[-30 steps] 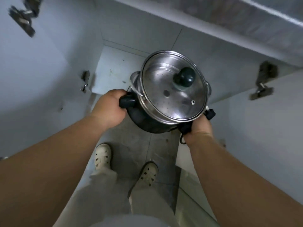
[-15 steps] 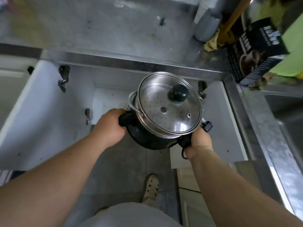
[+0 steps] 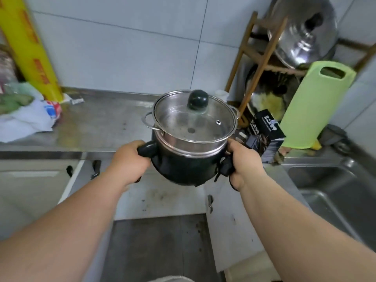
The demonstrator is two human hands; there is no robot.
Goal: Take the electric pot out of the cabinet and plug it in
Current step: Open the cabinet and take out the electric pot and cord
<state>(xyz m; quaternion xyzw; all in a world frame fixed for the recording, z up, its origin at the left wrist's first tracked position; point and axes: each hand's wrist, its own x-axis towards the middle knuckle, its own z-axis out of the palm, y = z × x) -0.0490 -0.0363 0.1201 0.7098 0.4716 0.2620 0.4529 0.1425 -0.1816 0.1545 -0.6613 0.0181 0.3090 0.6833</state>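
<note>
Head-camera view, looking down over two bare forearms at a kitchen worktop.

Pot (image 3: pixel 183 165) held in the air between both hands, level with the front edge of the steel counter (image 3: pixel 97 123) and above the open cabinet (image 3: pixel 162 198). Black body, steel steamer insert on top, glass lid (image 3: pixel 193 121) with a dark round knob. Tilted slightly toward the camera.

Left hand (image 3: pixel 130 161) closed around the black side handle on the left. Right hand (image 3: pixel 244 161) wrapped round the opposite handle, fingers curled tight, with the black plug (image 3: pixel 225 168) and a loop of cord bunched in the same grip. Both hands fully occupied, no finger spread free.

On the counter: a yellow roll (image 3: pixel 28 47) leaning against the tiled wall at far left, crumpled bags (image 3: pixel 26 117) beside it, a bare stretch in the middle. To the right: a dark box (image 3: pixel 266 133) just beside the pot, a wooden rack (image 3: pixel 262 58) with a large steel lid, a green board (image 3: pixel 315 102) leaning upright, then a sink (image 3: pixel 335 192).

Progress, as a judgement: first half done, pot clear of the cabinet. Left to do: set it down, most likely on the bare counter ahead, free the cord, find a socket. No socket visible anywhere in view, so the plugging spot cannot be told. Cabinet doors open below.
</note>
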